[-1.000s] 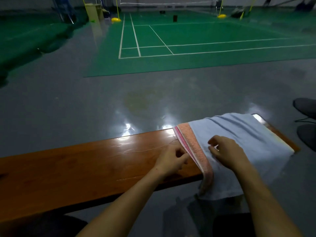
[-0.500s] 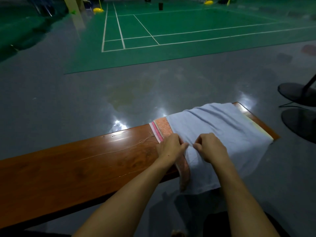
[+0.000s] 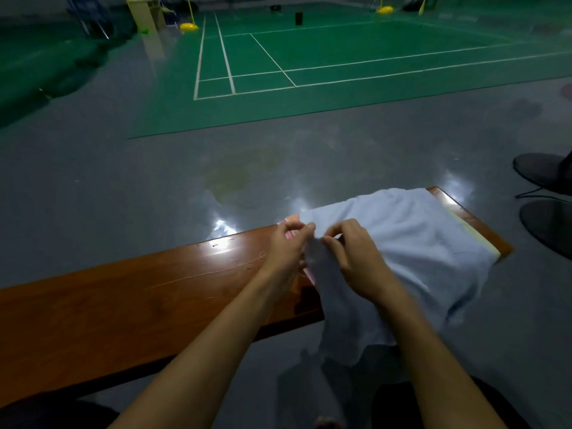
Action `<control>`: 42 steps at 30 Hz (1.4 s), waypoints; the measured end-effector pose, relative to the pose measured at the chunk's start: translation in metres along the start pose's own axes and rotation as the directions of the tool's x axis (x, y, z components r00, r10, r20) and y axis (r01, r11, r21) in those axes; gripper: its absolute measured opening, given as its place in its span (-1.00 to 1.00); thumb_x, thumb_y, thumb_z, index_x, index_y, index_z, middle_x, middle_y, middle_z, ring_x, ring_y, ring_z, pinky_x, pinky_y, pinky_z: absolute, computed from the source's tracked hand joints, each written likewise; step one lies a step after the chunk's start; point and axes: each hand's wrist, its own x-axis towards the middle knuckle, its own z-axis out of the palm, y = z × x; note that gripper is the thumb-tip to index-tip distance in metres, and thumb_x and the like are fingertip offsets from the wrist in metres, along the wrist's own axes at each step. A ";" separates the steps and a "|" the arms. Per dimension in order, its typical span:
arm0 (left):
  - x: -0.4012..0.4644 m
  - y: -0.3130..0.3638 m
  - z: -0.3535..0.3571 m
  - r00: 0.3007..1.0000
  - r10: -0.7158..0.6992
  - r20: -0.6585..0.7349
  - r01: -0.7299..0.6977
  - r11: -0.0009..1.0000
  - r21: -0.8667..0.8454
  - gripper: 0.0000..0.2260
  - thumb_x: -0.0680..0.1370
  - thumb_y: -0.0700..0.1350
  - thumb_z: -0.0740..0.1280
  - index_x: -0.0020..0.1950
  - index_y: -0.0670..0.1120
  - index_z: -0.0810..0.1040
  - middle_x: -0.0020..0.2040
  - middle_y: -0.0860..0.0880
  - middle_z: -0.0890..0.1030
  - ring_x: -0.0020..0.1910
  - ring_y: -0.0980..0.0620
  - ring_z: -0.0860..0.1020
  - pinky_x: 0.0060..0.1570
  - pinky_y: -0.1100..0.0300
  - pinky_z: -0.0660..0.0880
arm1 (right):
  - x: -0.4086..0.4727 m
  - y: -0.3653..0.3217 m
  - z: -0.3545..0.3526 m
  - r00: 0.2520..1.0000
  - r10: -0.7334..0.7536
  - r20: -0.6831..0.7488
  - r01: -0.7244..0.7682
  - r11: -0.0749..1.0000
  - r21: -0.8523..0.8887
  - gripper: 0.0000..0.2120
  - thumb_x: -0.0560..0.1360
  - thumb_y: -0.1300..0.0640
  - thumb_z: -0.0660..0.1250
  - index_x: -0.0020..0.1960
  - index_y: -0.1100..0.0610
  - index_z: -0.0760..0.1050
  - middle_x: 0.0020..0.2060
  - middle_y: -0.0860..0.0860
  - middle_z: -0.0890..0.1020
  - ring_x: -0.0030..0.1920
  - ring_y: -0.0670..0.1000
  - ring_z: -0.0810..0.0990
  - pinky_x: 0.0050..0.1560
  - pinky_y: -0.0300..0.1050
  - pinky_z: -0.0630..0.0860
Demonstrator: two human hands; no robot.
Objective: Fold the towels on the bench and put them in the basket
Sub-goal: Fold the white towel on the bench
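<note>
Towels lay stacked at the right end of the wooden surface [image 3: 123,305], and the top one, a pale blue towel [image 3: 411,243], was being gathered at its left edge. Nearest the viewer, a loose flap of this towel hung off the near edge of the surface, below the fingers. The left hand [image 3: 286,252] pinched the towel's edge between thumb and fingertips, fingers clamped on the cloth; the right hand [image 3: 356,258], just beside it and nearly touching, gripped the same edge with curled fingers. Under the fingers, a pink-and-orange towel [image 3: 291,219] showed only as a thin strip, and right of the fingers a pale yellow edge [image 3: 476,239] peeked out from under the blue cloth.

For a clean fold, the two pinches probably ought to part along the edge to find both corners, lifting the blue towel alone so the layers beneath stayed flat, and the hanging flap wanted drawing up before any crease was set.

No basket was in view, so its contents could not be told. Beyond the fingers lay grey floor [image 3: 154,187], then a green court [image 3: 340,75].
</note>
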 end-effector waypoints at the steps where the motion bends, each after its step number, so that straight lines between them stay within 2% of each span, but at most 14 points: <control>1: 0.000 0.006 -0.004 1.000 0.008 -0.020 -0.009 0.998 -0.061 -0.75 0.59 -0.10 0.49 0.20 -0.13 0.55 0.05 -0.18 0.67 -0.03 -0.09 0.67 -0.20 0.09 0.61 | -0.001 -0.009 0.005 0.999 -0.045 0.020 0.045 0.998 0.034 -0.88 0.62 0.02 0.25 0.00 0.03 0.51 -0.05 0.02 0.56 0.00 0.07 0.54 0.09 0.01 0.51; 3: -0.001 0.014 -0.020 0.994 0.103 -0.049 -0.106 0.993 -0.061 -0.69 0.56 -0.23 0.50 0.27 -0.14 0.55 0.05 -0.16 0.71 -0.06 -0.03 0.69 -0.16 0.17 0.64 | -0.003 -0.019 0.020 0.990 -0.126 0.062 0.124 0.992 0.035 -0.76 0.62 -0.03 0.20 0.01 0.11 0.55 -0.05 0.08 0.60 0.00 0.10 0.57 0.09 0.07 0.54; 6: -0.005 0.019 -0.061 0.961 0.258 -0.102 -0.248 0.964 0.099 -0.69 0.55 -0.32 0.48 0.24 -0.06 0.61 0.02 -0.10 0.73 -0.01 -0.02 0.71 -0.03 0.12 0.67 | -0.006 -0.026 0.035 0.988 -0.078 0.134 0.073 0.996 0.042 -0.76 0.64 -0.10 0.25 0.05 0.05 0.57 -0.01 0.01 0.60 0.01 0.03 0.57 0.10 0.07 0.56; 9: -0.007 0.018 -0.110 0.931 0.331 -0.155 -0.290 0.927 0.239 -0.72 0.56 -0.32 0.44 0.16 0.01 0.68 0.04 0.02 0.74 0.03 -0.02 0.70 0.06 0.01 0.66 | -0.012 -0.023 0.052 0.976 0.042 0.214 0.013 0.969 -0.247 -0.66 0.64 -0.25 0.22 0.26 -0.07 0.49 0.23 0.00 0.54 0.22 0.12 0.51 0.27 0.10 0.49; 11: -0.014 0.018 -0.145 0.915 0.339 -0.218 -0.278 0.922 0.269 -0.72 0.56 -0.36 0.42 0.12 0.00 0.70 -0.02 0.06 0.75 -0.04 0.03 0.70 0.04 0.00 0.65 | -0.017 -0.023 0.063 0.919 0.219 0.328 -0.035 0.874 -0.485 -0.44 0.62 -0.37 0.14 0.51 -0.12 0.31 0.52 0.11 0.32 0.48 0.28 0.31 0.49 0.26 0.27; 13: -0.022 0.017 -0.179 0.907 0.319 -0.275 -0.234 0.924 0.302 -0.75 0.57 -0.34 0.44 0.10 0.00 0.70 -0.05 0.04 0.75 -0.07 0.06 0.71 0.00 0.00 0.68 | -0.023 -0.027 0.075 0.830 0.331 0.448 -0.013 0.815 -0.579 -0.27 0.58 -0.46 0.09 0.65 -0.21 0.04 0.67 0.14 -0.04 0.62 0.40 -0.06 0.56 0.43 -0.06; 16: -0.039 0.012 -0.225 0.900 0.305 -0.311 -0.185 0.914 0.360 -0.79 0.58 -0.32 0.44 0.08 -0.03 0.71 -0.05 0.00 0.75 -0.04 0.05 0.71 -0.02 0.07 0.68 | -0.026 -0.039 0.097 0.797 0.273 0.539 0.128 0.796 -0.592 -0.17 0.52 -0.54 0.08 0.66 -0.28 -0.11 0.68 0.13 -0.20 0.61 0.44 -0.27 0.53 0.52 -0.23; 19: -0.051 0.000 -0.269 0.890 0.312 -0.333 -0.122 0.866 0.484 -0.80 0.58 -0.32 0.44 0.10 -0.05 0.71 0.06 0.01 0.73 0.08 0.02 0.69 0.07 0.11 0.63 | -0.026 -0.054 0.126 0.782 0.208 0.588 0.199 0.810 -0.552 -0.11 0.48 -0.59 0.05 0.66 -0.27 -0.19 0.67 0.12 -0.28 0.60 0.43 -0.34 0.52 0.53 -0.30; 23: -0.062 -0.004 -0.311 0.875 0.219 -0.432 0.016 0.879 0.477 -0.85 0.62 -0.19 0.44 0.18 -0.04 0.67 0.17 -0.03 0.67 0.15 -0.06 0.62 0.06 0.13 0.55 | -0.025 -0.070 0.157 0.787 0.146 0.599 0.235 0.827 -0.510 -0.09 0.48 -0.60 -0.01 0.64 -0.27 -0.30 0.64 0.11 -0.37 0.59 0.40 -0.39 0.53 0.50 -0.30; 26: -0.058 0.007 -0.324 0.844 0.284 -0.456 -0.042 0.881 0.471 -0.89 0.64 -0.14 0.42 0.16 -0.02 0.65 0.11 0.02 0.66 0.07 0.04 0.61 -0.04 0.17 0.56 | -0.020 -0.077 0.170 0.789 0.115 0.604 0.258 0.830 -0.495 -0.11 0.48 -0.61 -0.04 0.64 -0.30 -0.31 0.65 0.10 -0.36 0.60 0.37 -0.40 0.54 0.48 -0.31; 30: -0.049 0.008 -0.339 0.822 0.273 -0.499 -0.011 0.885 0.466 -0.90 0.65 -0.17 0.40 0.14 -0.02 0.65 0.10 0.02 0.63 0.07 0.01 0.59 -0.11 0.26 0.50 | -0.011 -0.085 0.166 0.805 0.082 0.588 0.234 0.867 -0.441 -0.29 0.60 -0.47 0.05 0.66 -0.29 -0.07 0.69 0.09 -0.13 0.66 0.29 -0.21 0.63 0.34 -0.15; 34: -0.051 0.005 -0.354 0.860 0.206 -0.467 0.032 0.891 0.452 -0.85 0.62 -0.12 0.44 0.19 0.00 0.62 0.11 0.02 0.64 0.13 0.00 0.61 -0.09 0.20 0.55 | -0.005 -0.076 0.155 0.920 0.118 0.373 0.090 0.864 -0.496 -0.51 0.67 -0.19 0.18 0.56 -0.10 0.26 0.60 0.12 0.25 0.58 0.21 0.23 0.54 0.15 0.27; 38: -0.061 0.010 -0.360 0.930 0.078 -0.359 0.109 0.875 0.471 -0.65 0.55 -0.04 0.54 0.29 0.06 0.56 0.15 0.09 0.59 0.07 0.11 0.59 -0.15 0.23 0.55 | -0.005 -0.065 0.146 0.961 0.218 0.172 -0.084 0.819 -0.567 -0.48 0.63 -0.15 0.28 0.52 0.03 0.32 0.43 0.14 0.45 0.35 0.15 0.48 0.34 0.08 0.48; 42: -0.074 0.015 -0.366 0.979 0.002 -0.202 0.114 0.820 0.561 -0.51 0.49 -0.05 0.59 0.38 0.12 0.54 0.24 0.14 0.54 0.09 0.15 0.57 -0.11 0.30 0.58 | 0.000 -0.059 0.141 0.925 0.361 0.120 -0.269 0.843 -0.465 -0.47 0.58 -0.15 0.40 0.44 0.07 0.38 0.25 0.09 0.56 0.19 0.13 0.60 0.23 0.11 0.59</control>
